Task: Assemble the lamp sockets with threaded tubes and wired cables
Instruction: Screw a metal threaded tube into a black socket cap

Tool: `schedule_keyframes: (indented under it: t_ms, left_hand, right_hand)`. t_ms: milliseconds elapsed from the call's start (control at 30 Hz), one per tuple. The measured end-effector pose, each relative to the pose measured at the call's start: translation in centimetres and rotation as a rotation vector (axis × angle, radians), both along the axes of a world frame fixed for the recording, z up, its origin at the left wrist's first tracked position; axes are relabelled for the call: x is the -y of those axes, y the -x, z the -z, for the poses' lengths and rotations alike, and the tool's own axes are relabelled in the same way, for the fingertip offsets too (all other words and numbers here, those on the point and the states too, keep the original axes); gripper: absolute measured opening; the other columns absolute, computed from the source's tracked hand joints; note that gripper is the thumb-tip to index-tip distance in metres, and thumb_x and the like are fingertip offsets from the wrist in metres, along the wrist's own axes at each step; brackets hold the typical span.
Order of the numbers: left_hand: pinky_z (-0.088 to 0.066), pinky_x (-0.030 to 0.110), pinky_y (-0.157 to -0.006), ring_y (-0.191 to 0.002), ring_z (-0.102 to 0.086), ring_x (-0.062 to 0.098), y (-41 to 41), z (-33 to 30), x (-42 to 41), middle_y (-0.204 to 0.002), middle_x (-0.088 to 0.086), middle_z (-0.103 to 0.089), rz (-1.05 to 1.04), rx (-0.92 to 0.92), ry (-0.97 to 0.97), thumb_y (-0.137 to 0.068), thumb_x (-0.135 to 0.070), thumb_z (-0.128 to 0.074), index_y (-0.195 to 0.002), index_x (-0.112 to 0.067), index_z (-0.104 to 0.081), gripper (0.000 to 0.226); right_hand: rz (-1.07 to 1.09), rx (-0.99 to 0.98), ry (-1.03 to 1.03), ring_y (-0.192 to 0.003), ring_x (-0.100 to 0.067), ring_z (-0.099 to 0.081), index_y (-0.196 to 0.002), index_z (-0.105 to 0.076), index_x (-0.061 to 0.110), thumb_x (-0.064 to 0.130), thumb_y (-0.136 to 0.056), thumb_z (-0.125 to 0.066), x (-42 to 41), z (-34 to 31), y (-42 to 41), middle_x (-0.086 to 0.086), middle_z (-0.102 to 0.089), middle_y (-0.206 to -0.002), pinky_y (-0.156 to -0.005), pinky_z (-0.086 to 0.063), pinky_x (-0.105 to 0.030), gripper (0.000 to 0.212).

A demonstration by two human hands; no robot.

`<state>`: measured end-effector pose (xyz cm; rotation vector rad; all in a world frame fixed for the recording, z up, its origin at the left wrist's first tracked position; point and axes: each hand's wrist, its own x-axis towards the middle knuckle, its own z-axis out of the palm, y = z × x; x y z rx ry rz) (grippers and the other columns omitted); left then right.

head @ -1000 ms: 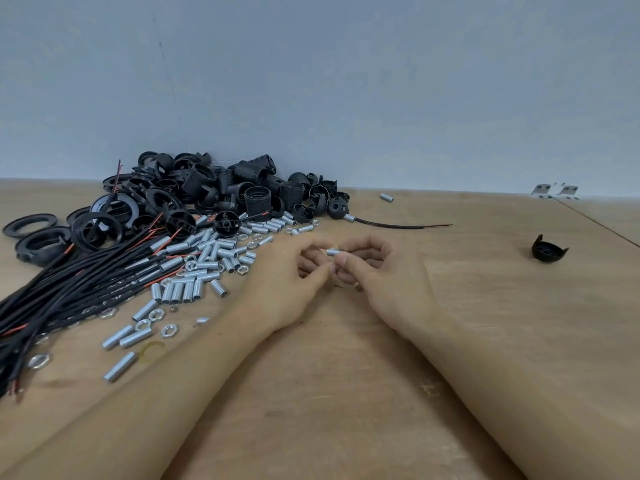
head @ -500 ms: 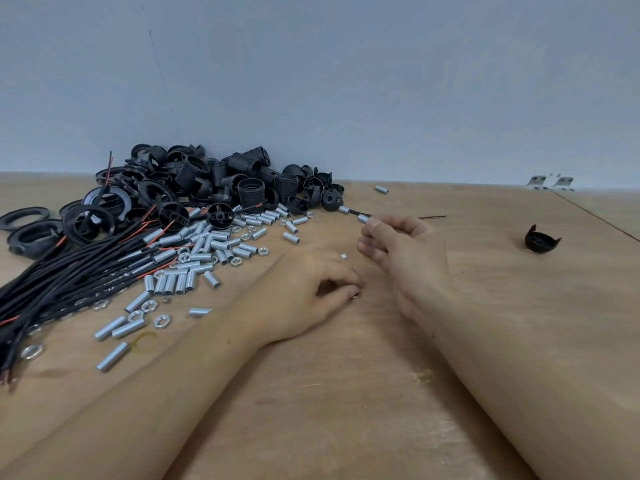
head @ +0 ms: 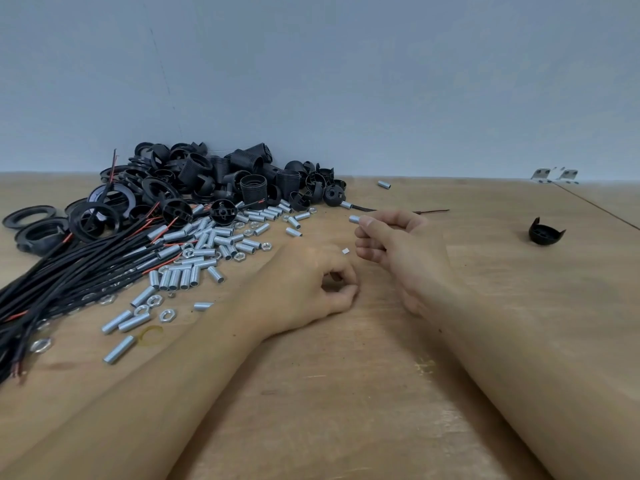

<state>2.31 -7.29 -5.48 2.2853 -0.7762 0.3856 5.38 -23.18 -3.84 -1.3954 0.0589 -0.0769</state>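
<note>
Threaded tubes (head: 207,244) are lying scattered right of the cable bundle (head: 69,275), within easy reach. Further right, the left hand (head: 304,282) is resting on the table (head: 346,393), fingers curled (contents unclear). Right of it, the right hand (head: 398,244) is pinching one tube (head: 354,218), long axis roughly level, free end pointing left, probably readied for a socket.

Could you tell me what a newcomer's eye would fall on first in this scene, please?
Probably the heap of black lamp socket parts at the back left of the wooden table, with black cables fanning toward the near left edge and silver threaded tubes scattered in front. Next, at centre, the right hand pinches a short silver tube while the left hand rests curled on the table.
</note>
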Motion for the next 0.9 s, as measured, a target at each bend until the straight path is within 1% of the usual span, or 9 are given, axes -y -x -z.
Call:
schedule_keyframes:
  t_ms: [67, 133, 200, 267, 367, 500, 700, 800, 900]
  left_hand:
    - [-0.053, 0.023, -0.071, -0.070, -0.066, 0.006, -0.2, 0.0, -0.2, -0.073, -0.007, -0.072, -0.112, -0.007, 0.196, -0.079, -0.005, -0.077, -0.078, -0.015, -0.076, 0.010]
    - [-0.055, 0.022, -0.072, -0.072, -0.070, 0.010, -0.6, -0.2, -0.6, -0.075, 0.000, -0.074, -0.233, -0.123, 0.569, -0.081, -0.003, -0.077, -0.084, -0.014, -0.077, 0.011]
    - [-0.058, 0.026, -0.077, -0.077, -0.073, 0.016, -0.9, -0.5, -1.0, -0.080, 0.006, -0.076, -0.239, -0.276, 0.927, -0.082, -0.002, -0.076, -0.092, -0.009, -0.076, 0.012]
    - [-0.057, 0.028, -0.078, -0.081, -0.073, 0.019, -1.0, -0.7, -1.3, -0.084, 0.011, -0.076, -0.162, -0.412, 1.108, -0.080, -0.005, -0.074, -0.096, -0.005, -0.074, 0.016]
    - [-0.056, 0.026, -0.079, -0.086, -0.073, 0.021, -1.1, -0.6, -1.2, -0.088, 0.016, -0.075, -0.078, -0.514, 1.128, -0.082, -0.007, -0.070, -0.103, -0.001, -0.072, 0.023]
    - [-0.057, 0.025, -0.078, -0.087, -0.074, 0.020, -1.4, -0.4, -1.0, -0.091, 0.015, -0.076, -0.093, -0.509, 1.059, -0.090, 0.003, -0.063, -0.102, -0.001, -0.072, 0.016]
    - [-0.058, 0.024, -0.076, -0.086, -0.074, 0.019, -1.2, -0.6, -1.0, -0.091, 0.015, -0.076, -0.090, -0.513, 1.030, -0.078, -0.011, -0.071, -0.098, -0.002, -0.074, 0.022]
    - [-0.058, 0.023, -0.073, -0.083, -0.074, 0.019, -1.3, -0.7, -1.2, -0.092, 0.017, -0.076, -0.065, -0.585, 1.050, -0.076, -0.013, -0.071, -0.098, -0.001, -0.074, 0.025]
    - [-0.058, 0.021, -0.068, -0.077, -0.074, 0.016, -1.4, -0.8, -1.5, -0.089, 0.015, -0.076, -0.050, -0.672, 1.103, -0.077, -0.014, -0.071, -0.096, -0.001, -0.075, 0.024]
  right_hand:
    - [-0.010, 0.022, 0.011, -0.060, -0.013, -0.065, -0.088, -0.069, 0.005, 0.008, -0.088, -0.071, 0.0, 0.0, 0.0, -0.007, -0.069, -0.073, -0.059, -0.054, -0.021, 0.003]
    - [-0.037, 0.102, 0.099, -0.062, -0.012, -0.065, -0.087, -0.070, 0.009, 0.010, -0.088, -0.071, 0.0, 0.0, 0.2, -0.005, -0.070, -0.072, -0.059, -0.054, -0.021, 0.002]
    - [-0.096, 0.216, 0.195, -0.065, -0.013, -0.067, -0.085, -0.071, 0.015, 0.009, -0.088, -0.071, -0.3, 0.0, 0.6, -0.002, -0.071, -0.072, -0.060, -0.054, -0.021, 0.006]
    - [-0.155, 0.292, 0.234, -0.065, -0.012, -0.067, -0.083, -0.071, 0.020, 0.005, -0.087, -0.070, -0.7, 0.1, 1.1, 0.000, -0.070, -0.071, -0.060, -0.053, -0.019, 0.015]
    - [-0.188, 0.337, 0.284, -0.065, -0.011, -0.068, -0.086, -0.071, 0.021, 0.004, -0.088, -0.070, -1.0, 0.4, 1.0, 0.002, -0.071, -0.070, -0.062, -0.054, -0.019, 0.017]
    - [-0.187, 0.339, 0.279, -0.069, -0.013, -0.070, -0.091, -0.072, 0.015, 0.005, -0.088, -0.070, -0.6, 0.5, 0.7, 0.001, -0.073, -0.075, -0.066, -0.057, -0.022, 0.011]
    - [-0.163, 0.392, 0.282, -0.070, -0.015, -0.072, -0.085, -0.071, 0.025, 0.003, -0.088, -0.070, -0.8, 0.6, 0.7, 0.003, -0.074, -0.077, -0.069, -0.058, -0.023, 0.022]
    - [-0.156, 0.464, 0.290, -0.071, -0.014, -0.072, -0.084, -0.072, 0.028, 0.003, -0.087, -0.070, -0.9, 0.5, 0.8, 0.003, -0.075, -0.079, -0.068, -0.057, -0.021, 0.025]
    - [-0.144, 0.534, 0.327, -0.072, -0.009, -0.072, -0.083, -0.070, 0.035, 0.003, -0.087, -0.070, -0.9, 0.5, 0.9, 0.013, -0.074, -0.080, -0.070, -0.056, -0.018, 0.033]
